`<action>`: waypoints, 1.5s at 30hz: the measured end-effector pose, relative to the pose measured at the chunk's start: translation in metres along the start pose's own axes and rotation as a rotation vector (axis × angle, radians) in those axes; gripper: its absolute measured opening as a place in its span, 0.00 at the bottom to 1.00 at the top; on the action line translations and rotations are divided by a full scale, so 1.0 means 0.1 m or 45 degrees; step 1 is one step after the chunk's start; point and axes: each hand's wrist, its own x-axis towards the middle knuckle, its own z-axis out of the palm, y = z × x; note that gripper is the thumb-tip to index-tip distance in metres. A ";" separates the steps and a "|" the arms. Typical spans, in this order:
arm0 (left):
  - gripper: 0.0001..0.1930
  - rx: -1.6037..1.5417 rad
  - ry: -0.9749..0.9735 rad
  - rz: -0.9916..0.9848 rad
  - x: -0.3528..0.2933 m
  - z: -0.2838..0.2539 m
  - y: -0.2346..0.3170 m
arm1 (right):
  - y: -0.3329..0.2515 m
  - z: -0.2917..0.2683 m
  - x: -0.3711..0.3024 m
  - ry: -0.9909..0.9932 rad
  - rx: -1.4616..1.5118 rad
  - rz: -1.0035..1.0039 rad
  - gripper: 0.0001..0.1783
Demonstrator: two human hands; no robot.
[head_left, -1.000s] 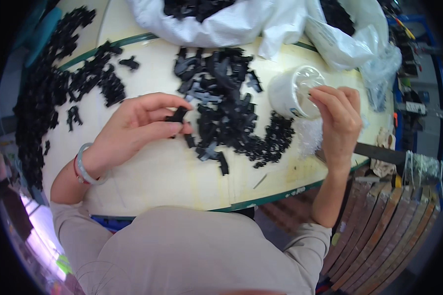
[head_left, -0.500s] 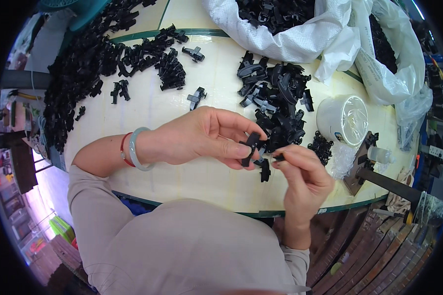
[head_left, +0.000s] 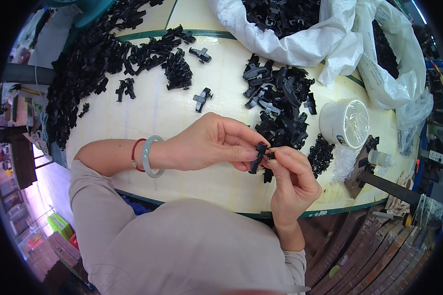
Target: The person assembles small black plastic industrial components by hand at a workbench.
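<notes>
So a black molded plastic clip (head_left: 257,160) is being pinched around its middle by the left hand's (head_left: 202,143) fingers, over the bench (head_left: 152,115), while a tiny black piece (head_left: 270,155) is being gripped by the right hand's (head_left: 295,179) fingers right beside it. Light, stiff and maybe slick handling is being expected; thin tabs are probably being risked if squeezed, so the chunky middle is being favored. Knobbly, semi-matte clips (head_left: 283,98) are being kept heaped nearby, with a crinkly white woven sack (head_left: 280,49) being parked behind.
</notes>
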 end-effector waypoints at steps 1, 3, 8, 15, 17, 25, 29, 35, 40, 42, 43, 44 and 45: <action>0.13 -0.001 0.001 0.001 0.00 0.00 0.00 | 0.00 0.00 0.00 -0.002 0.000 0.000 0.10; 0.13 -0.012 -0.004 0.003 0.00 0.01 0.00 | 0.01 0.01 0.00 0.000 -0.067 -0.042 0.09; 0.13 -0.018 -0.002 0.016 -0.01 0.01 -0.04 | 0.01 0.02 0.00 -0.014 -0.114 -0.072 0.09; 0.12 0.107 0.049 0.173 -0.01 0.05 -0.08 | -0.03 -0.03 0.02 -0.128 -0.415 -0.319 0.12; 0.12 0.214 0.080 0.219 -0.07 0.04 -0.07 | -0.01 0.00 0.04 -0.135 -0.339 -0.291 0.12; 0.12 0.333 0.205 0.196 -0.05 0.06 -0.07 | 0.08 0.02 0.03 -0.036 -0.265 -0.283 0.15; 0.13 0.560 0.471 0.218 -0.11 -0.13 -0.02 | -0.04 -0.43 0.07 0.152 -0.595 -0.174 0.22; 0.14 0.914 0.821 0.230 -0.20 -0.38 0.09 | -0.06 -0.96 0.06 -0.100 -1.167 -0.185 0.14; 0.13 1.266 0.978 0.323 -0.23 -0.36 0.13 | -0.08 -0.79 -0.10 -0.277 -1.160 -0.161 0.12; 0.13 1.402 1.029 0.325 -0.24 -0.31 0.15 | -0.04 -0.73 -0.11 -0.254 -1.177 -0.150 0.11; 0.13 1.566 0.998 0.470 -0.24 -0.28 0.15 | -0.02 -0.70 -0.12 -0.226 -1.200 -0.140 0.11; 0.14 1.730 0.959 0.615 -0.24 -0.25 0.15 | -0.01 -0.70 -0.13 -0.234 -1.179 -0.148 0.11; 0.13 1.729 0.931 0.651 -0.23 -0.20 0.17 | -0.02 -0.70 -0.12 -0.234 -1.215 -0.184 0.10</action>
